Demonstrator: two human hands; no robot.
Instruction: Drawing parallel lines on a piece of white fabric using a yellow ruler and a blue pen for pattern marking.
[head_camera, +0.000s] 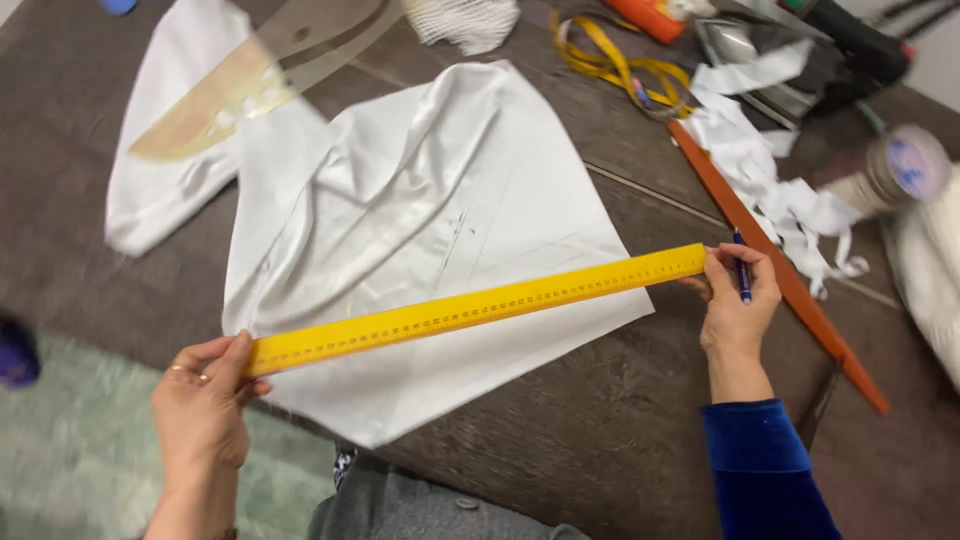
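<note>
Head-camera footage looks down on a long yellow ruler marked with fine black graduations (478, 308), which is held at both ends across a white, satin-like piece of fabric (430, 230) spread on a dark brown table top (620, 440). The ruler's lower end is pinched by the left hand (200, 405), with the thumb laid on top and the fingers curled beneath; a ring is seen on one finger. The upper end is gripped by the right hand (738, 300), whose fingers are closed over the ruler's tip while a blue pen (742, 272) is kept tucked upright between them. A blue velvet-like sleeve (765, 470) covers the right forearm. The ruler runs diagonally, rising from lower left to upper right, over the lower edge of the fabric; whether it rests flat on the cloth cannot be told. Faint drawn lines are visible on the fabric just above the ruler. A transparent curved template (265, 70) lies across a second white cloth piece (165, 170) at upper left. A long orange-brown wooden strip (775, 265) lies just beside the right hand, with white fabric scraps (770, 170) and a yellow measuring tape (610, 62) beyond it.
</note>
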